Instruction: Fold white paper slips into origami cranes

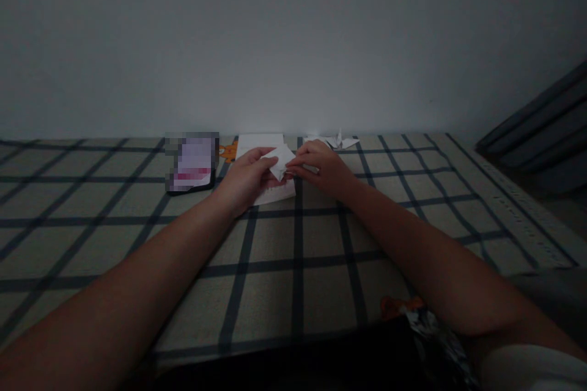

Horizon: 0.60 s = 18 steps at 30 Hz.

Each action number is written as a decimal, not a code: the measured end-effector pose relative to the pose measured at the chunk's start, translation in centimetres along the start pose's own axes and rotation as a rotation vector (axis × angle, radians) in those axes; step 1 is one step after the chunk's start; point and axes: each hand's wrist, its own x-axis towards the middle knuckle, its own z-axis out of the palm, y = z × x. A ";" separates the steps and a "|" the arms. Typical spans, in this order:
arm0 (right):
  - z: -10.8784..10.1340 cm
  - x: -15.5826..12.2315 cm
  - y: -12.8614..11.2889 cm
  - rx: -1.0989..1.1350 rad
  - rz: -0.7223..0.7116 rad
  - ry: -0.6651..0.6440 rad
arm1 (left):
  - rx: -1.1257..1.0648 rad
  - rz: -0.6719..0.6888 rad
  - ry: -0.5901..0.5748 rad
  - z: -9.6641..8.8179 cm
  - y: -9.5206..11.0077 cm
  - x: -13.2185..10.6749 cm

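Between my two hands is a small folded piece of white paper (281,162), pointed at its lower end. My left hand (250,177) grips its left side, thumb on top and fingers beneath. At its right edge, the fingertips of my right hand (316,162) pinch the paper. Below my hands a flat white sheet (277,193) lies on the checked cloth, partly covered by my left hand. Another white sheet (260,141) lies behind, close to the wall. Folded white paper pieces (342,142), one with an upright point, rest behind my right hand.
A tablet or phone with a lit, blurred screen (195,162) sits left of my hands. Beside it is an orange cartoon figure (228,151). The checked cloth (316,293) spreads up to a plain wall (293,43). Dark folded fabric (545,134) hangs at the right.
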 end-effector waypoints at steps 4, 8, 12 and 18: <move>0.0 0.2 -0.1 0.003 0.013 -0.023 | 0.037 -0.007 -0.017 -0.2 -0.2 0.1; 0.1 0.3 -0.2 0.048 0.053 0.001 | 0.036 0.005 -0.054 -0.3 -0.3 0.1; 0.2 0.3 -0.2 0.196 0.176 0.029 | -0.004 0.031 -0.114 -0.3 -0.2 0.0; 0.3 0.1 0.1 0.406 0.309 0.056 | 0.042 0.072 -0.172 -0.5 -0.7 0.1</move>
